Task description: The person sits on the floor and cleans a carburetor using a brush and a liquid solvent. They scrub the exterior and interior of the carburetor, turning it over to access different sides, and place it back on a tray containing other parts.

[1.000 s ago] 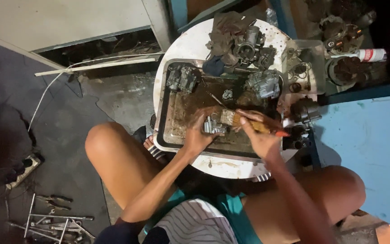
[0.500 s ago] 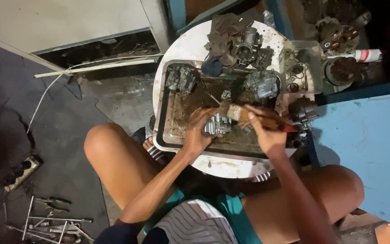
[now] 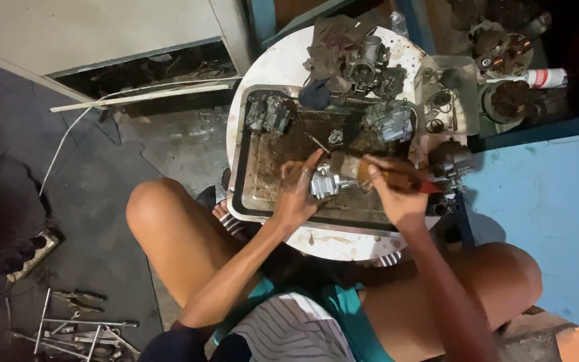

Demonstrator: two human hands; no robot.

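In the dirty metal tray [image 3: 249, 181] on the round white table [image 3: 343, 243], a small silver engine part [image 3: 323, 182] lies between two hands. The left hand [image 3: 297, 194] has its fingers curled on the part and holds it in place. The right hand [image 3: 397, 196] is closed around a paintbrush [image 3: 363, 169] with a red handle, and the bristles touch the part. Two more grey engine parts sit at the far end of the tray, one dark one [image 3: 269, 114] on the left and one lighter one [image 3: 390, 121] on the right. A grey rag [image 3: 333, 50] lies past the tray. A white spray can [image 3: 534, 78] lies far off to the right. Some tools [image 3: 75, 328] lie on the floor at the lower left.
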